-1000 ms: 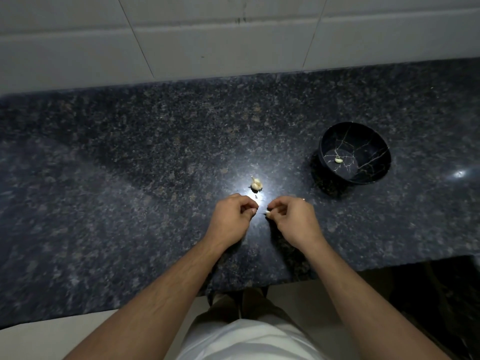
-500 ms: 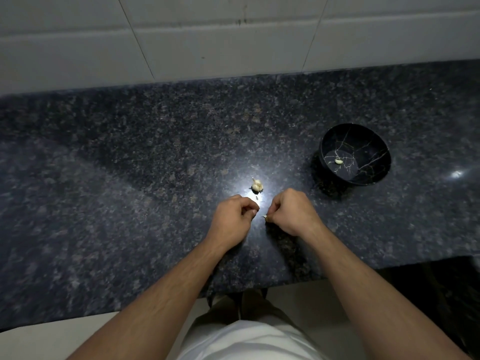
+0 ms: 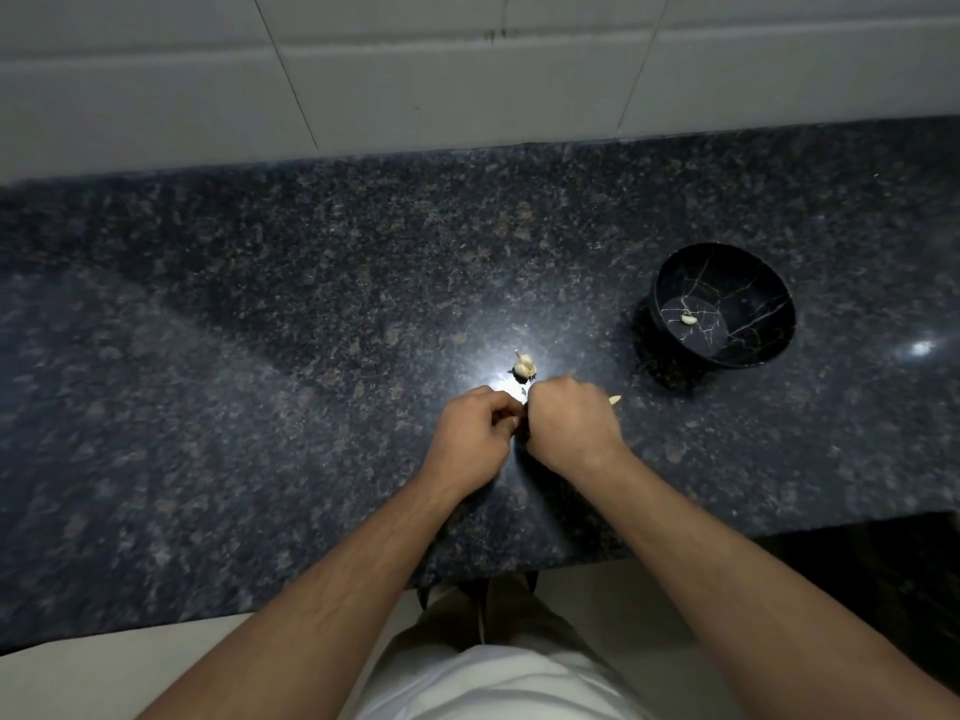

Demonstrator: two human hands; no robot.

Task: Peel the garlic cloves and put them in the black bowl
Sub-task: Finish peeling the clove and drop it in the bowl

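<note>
My left hand (image 3: 475,431) and my right hand (image 3: 571,426) are curled into fists, side by side and touching at the fingertips, just in front of the garlic remnant (image 3: 523,365) on the dark counter. What they pinch between them is hidden. A small pale clove tip (image 3: 615,400) shows at the right edge of my right hand. The black bowl (image 3: 748,350) with gold veins stands to the right, with one peeled clove (image 3: 689,319) lying in it.
The speckled granite counter (image 3: 260,356) runs from a white tiled wall (image 3: 415,70) at the back to its front edge near my body. A bright light glare lies on the counter by the garlic remnant.
My right hand has rolled over leftward, knuckles up, and closed in against my left hand. A pale clove tip now shows at its right side. The bowl and garlic remnant have not moved.
</note>
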